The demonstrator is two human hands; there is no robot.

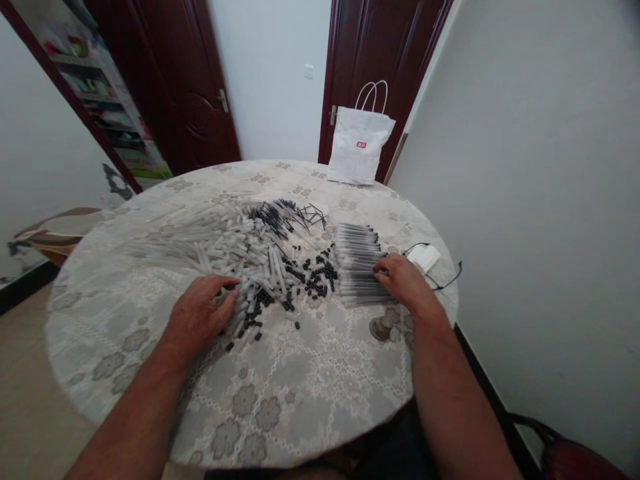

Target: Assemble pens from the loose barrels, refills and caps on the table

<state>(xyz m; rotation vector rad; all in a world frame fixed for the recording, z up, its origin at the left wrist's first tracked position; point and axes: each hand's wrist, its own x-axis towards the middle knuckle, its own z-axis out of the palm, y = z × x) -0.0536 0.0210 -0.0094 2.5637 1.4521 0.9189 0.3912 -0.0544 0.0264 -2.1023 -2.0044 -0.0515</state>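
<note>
My left hand (203, 312) is at the near left side of a loose heap of pen parts, its thumb and forefinger curved and slightly apart, with nothing visible between them. The heap holds pale translucent pen barrels (185, 230), whitish caps (275, 267), small black plugs (320, 275) and thin dark refills (273, 217). To the right, pens (357, 257) lie side by side in a neat row, their dark ends pointing right. My right hand (403, 280) rests over the right end of this row, fingers curled down onto a pen; its fingertips are partly hidden.
A round table (320, 387) with a flowered cloth carries everything. At its far edge stands a white paper bag (357, 143). A white block with a dark cord (424, 257) lies beyond my right hand. A wall (540, 167) runs close along the right.
</note>
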